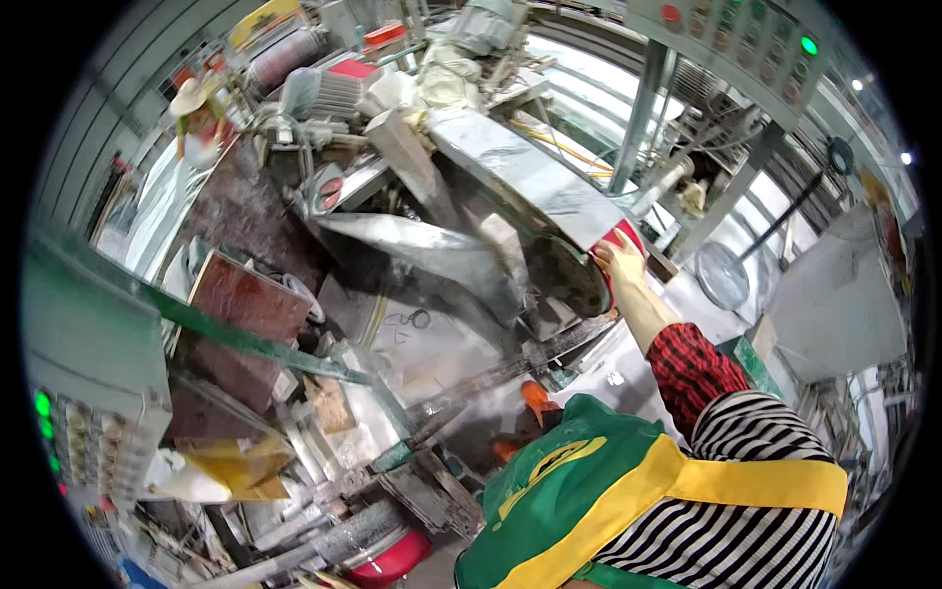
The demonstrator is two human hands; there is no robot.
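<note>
saw blades (567, 275): 1 | control panels (751, 39): 2 | reddish-brown boards (245, 304): 2 | green lamps (809, 45): 3

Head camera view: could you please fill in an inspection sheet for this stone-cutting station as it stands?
Surface: grey machine bed, dusty and wet-looking, scribbled marks on it.
Job's things: circular saw blade under a red guard; grey stone slab lies slanted above the blade.
Clutter: reddish-brown slabs at left, yellow bag, red basin, offcuts along the rail.
Grippers: right hand rests on the guard's edge beside the blade; whether it grips cannot be told. Left hand not seen.
Cables: thin yellow lines behind the slab.
Surroundings: control panel with green lamp overhead, another panel at left, round fan at right, a person with a hat far left.
</note>
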